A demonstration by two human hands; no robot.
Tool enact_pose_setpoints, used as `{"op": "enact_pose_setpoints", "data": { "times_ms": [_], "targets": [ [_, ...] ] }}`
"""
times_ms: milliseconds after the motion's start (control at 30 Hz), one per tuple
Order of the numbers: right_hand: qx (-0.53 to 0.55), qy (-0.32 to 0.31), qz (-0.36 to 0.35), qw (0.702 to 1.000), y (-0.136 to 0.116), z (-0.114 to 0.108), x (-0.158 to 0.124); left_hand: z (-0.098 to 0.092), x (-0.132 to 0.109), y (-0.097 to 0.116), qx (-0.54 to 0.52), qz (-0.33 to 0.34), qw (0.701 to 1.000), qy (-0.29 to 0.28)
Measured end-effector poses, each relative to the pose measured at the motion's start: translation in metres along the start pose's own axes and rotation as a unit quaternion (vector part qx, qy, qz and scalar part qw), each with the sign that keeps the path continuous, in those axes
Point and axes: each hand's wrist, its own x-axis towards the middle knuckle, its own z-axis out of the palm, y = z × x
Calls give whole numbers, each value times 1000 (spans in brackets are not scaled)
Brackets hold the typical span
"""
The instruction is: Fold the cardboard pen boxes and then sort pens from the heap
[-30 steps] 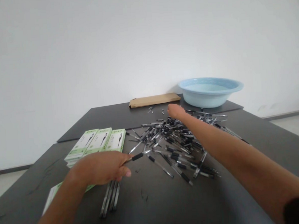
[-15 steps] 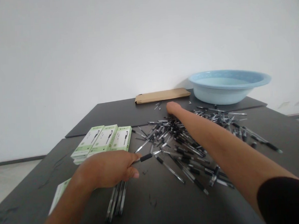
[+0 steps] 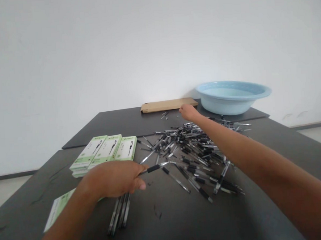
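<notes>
Black and clear, one pen (image 3: 153, 168) pokes from the left hand's (image 3: 113, 178) pinched fingers, nearer the worktop's (image 3: 183, 223) left edge; toward its far edge the right hand (image 3: 188, 113) is curled, whether round anything I can't tell.

Pens (image 3: 194, 141): clear, glossy plastic with matt black grips (image 3: 153, 168). Cartons (image 3: 110, 149): smooth printed card. Basin (image 3: 225, 107): smooth, satiny plastic. Box (image 3: 165, 105), far edge: matt cardboard. Tabletop (image 3: 178, 227): smooth, largely matt.

The worktop (image 3: 183, 220) holds one basin (image 3: 229, 105), one cardboard piece (image 3: 162, 105), at least four boxes (image 3: 108, 149) toward its left edge and pens (image 3: 200, 146) beyond counting.
</notes>
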Motion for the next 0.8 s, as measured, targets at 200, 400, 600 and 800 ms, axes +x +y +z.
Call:
{"op": "enact_pose_setpoints", "data": {
  "times_ms": [200, 400, 600, 800],
  "targets": [
    [169, -3, 32, 985, -20, -23, -86, -2, -3, 3, 26, -22, 999, -22],
    [491, -97, 51, 864, -59, -8, -164, -1, -2, -1, 0, -16, 1000, -15],
    [644, -150, 66, 747, -100, 14, -196, -1, 2, 1, -5, 9, 999, -32],
    [708, -139, 53, 691, -108, 21, -215, -1, 9, -2, -16, 21, 998, -64]
  ]
}}
